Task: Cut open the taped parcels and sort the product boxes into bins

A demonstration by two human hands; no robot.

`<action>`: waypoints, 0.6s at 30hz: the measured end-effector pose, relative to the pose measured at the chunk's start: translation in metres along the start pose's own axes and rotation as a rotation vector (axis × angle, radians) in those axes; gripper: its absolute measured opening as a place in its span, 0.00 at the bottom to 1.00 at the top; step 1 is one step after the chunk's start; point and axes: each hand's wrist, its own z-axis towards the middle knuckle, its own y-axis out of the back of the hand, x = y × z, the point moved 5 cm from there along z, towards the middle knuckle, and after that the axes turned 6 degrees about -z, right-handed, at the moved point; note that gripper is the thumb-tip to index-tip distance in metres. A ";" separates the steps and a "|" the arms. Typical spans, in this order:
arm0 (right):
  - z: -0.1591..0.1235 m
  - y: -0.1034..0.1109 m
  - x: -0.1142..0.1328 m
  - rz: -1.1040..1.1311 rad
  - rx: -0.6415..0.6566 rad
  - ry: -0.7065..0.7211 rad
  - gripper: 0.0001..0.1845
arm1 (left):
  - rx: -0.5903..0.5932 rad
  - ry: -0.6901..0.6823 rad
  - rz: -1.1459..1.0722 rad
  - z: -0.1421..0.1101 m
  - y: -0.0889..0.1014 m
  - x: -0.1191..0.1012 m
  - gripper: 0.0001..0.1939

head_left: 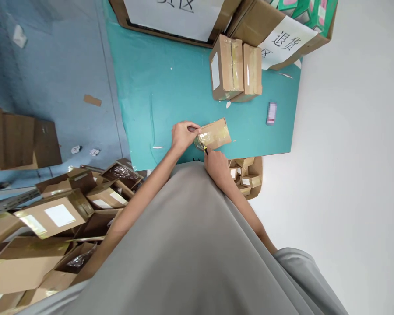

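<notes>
Our left hand [183, 135] pinches the left end of the taped carton [217, 132], by the worktop [184, 94]'s near edge; our right hand [216, 164] grips a cutter [205, 150]. The carton looks light and fairly stiff, slick where taped; we'd hold bare cardboard.

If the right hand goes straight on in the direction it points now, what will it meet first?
Most likely the taped end of the small cardboard box, met first by the yellow-and-black tool that the right hand holds. Depth is unclear, so they may be touching.
</notes>
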 end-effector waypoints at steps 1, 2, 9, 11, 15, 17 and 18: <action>0.000 0.001 -0.001 0.015 -0.005 0.003 0.25 | 0.007 0.000 -0.006 0.000 0.001 0.001 0.07; 0.000 0.001 -0.003 0.028 -0.010 0.010 0.25 | 0.016 0.002 -0.014 0.000 0.001 0.002 0.07; -0.007 0.006 -0.012 0.124 -0.058 0.076 0.25 | 0.052 0.014 -0.050 0.001 0.004 0.005 0.14; -0.001 0.006 -0.013 0.140 -0.080 0.081 0.26 | 0.059 0.028 -0.057 0.002 0.004 0.006 0.14; 0.015 0.005 -0.013 0.158 -0.106 0.104 0.26 | 0.051 0.050 -0.041 0.003 0.006 0.007 0.14; 0.019 0.005 -0.012 0.164 -0.107 0.126 0.25 | 0.036 0.056 -0.038 0.002 0.007 0.007 0.15; 0.020 0.006 -0.011 0.164 -0.103 0.134 0.24 | 0.024 0.059 -0.042 0.002 0.007 0.007 0.15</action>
